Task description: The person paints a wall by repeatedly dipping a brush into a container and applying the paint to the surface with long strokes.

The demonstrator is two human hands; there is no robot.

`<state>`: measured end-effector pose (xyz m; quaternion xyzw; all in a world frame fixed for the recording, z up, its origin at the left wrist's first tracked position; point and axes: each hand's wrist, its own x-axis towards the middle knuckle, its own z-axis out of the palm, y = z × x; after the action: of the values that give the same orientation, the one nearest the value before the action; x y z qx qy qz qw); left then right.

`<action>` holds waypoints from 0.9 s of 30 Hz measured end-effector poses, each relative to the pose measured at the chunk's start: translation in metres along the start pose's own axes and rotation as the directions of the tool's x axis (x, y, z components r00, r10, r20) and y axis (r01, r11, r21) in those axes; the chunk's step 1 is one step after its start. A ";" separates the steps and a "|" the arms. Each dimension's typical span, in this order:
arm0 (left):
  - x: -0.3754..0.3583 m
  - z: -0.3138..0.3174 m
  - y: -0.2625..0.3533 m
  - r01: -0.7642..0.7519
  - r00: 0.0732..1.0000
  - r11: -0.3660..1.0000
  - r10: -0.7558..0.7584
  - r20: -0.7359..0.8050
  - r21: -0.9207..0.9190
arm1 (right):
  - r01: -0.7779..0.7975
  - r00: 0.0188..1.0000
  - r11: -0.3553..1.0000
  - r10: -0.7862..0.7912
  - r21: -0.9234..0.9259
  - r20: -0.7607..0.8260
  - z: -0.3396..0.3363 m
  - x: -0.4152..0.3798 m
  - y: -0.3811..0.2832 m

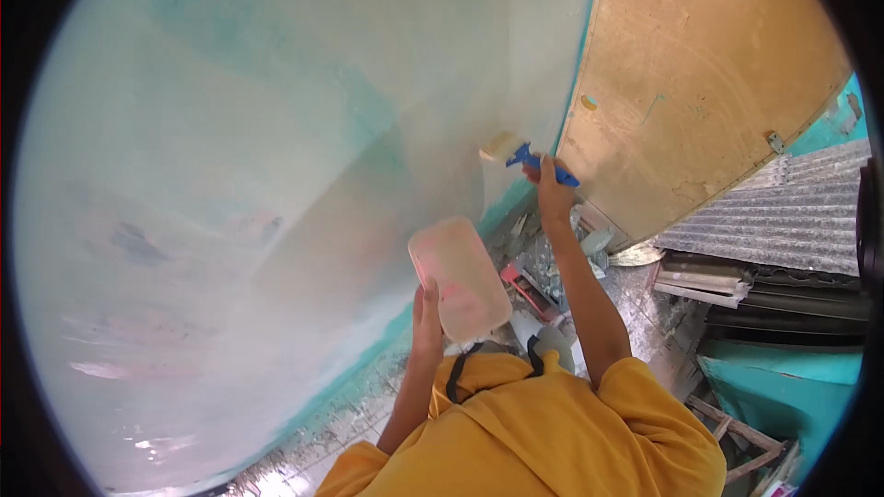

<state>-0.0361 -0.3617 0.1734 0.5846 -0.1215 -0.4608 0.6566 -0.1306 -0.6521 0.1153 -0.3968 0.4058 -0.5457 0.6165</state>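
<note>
My right hand (pixel 552 189) grips the blue handle of a putty knife (pixel 505 146), whose broad end is covered in cream-coloured paste. That end is over the large curved panel (pixel 304 110), close to its right edge. Lower and to the left, my left hand (pixel 427 317) holds a pink rounded rectangular tray (pixel 460 278) by its left side, fingers partly hidden beneath. Beige paste coats the tray, with pink patches showing. The panel is pale beige-grey over turquoise, with shiny, pinkish smears at its lower left.
An orange-tan panel (pixel 700 64) adjoins on the right. Corrugated grey sheets (pixel 783 207) and a turquoise piece (pixel 783 373) lie at the right, above a wooden frame (pixel 746 446). Near my feet, a red and dark tool (pixel 529 293) sits among debris on the splattered tiled floor (pixel 645 308).
</note>
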 end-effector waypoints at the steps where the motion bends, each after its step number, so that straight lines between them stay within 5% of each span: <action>1: 0.002 0.004 0.004 -0.043 0.999 0.998 0.043 0.000 0.035 | 0.074 0.996 0.997 -0.073 -0.017 0.054 0.001 -0.012 -0.024; 7: 0.012 0.017 0.019 -0.119 0.992 0.976 0.126 -0.030 0.183 | 0.196 0.937 0.971 -0.146 -0.133 0.316 -0.002 -0.105 -0.155; 12: 0.012 0.026 0.010 -0.183 0.979 0.939 0.201 -0.034 0.292 | 0.329 0.896 0.841 -0.135 -0.429 0.422 -0.011 -0.142 -0.157; 14: 0.010 0.029 0.009 -0.215 0.972 0.910 0.236 -0.017 0.354 | 0.502 0.844 0.631 -0.208 -0.591 0.494 -0.007 -0.153 -0.153; 16: 0.007 0.035 0.010 -0.222 0.972 0.923 0.235 -0.002 0.315 | 0.464 0.862 0.629 -0.159 -0.624 0.481 -0.005 -0.160 -0.153; 18: 0.004 0.039 0.009 -0.227 0.972 0.933 0.234 0.011 0.279 | 0.595 0.800 0.469 -0.263 -0.653 0.540 -0.007 -0.163 -0.147; 27: 0.000 0.043 0.000 -0.239 0.971 0.956 0.235 0.047 0.169 | 0.570 0.809 0.443 -0.151 -0.692 0.569 -0.008 -0.164 -0.159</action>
<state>-0.0659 -0.3905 0.1859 0.6147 -0.2389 -0.3739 0.6521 -0.2061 -0.5036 0.2717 -0.8297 0.3735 -0.3019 0.2844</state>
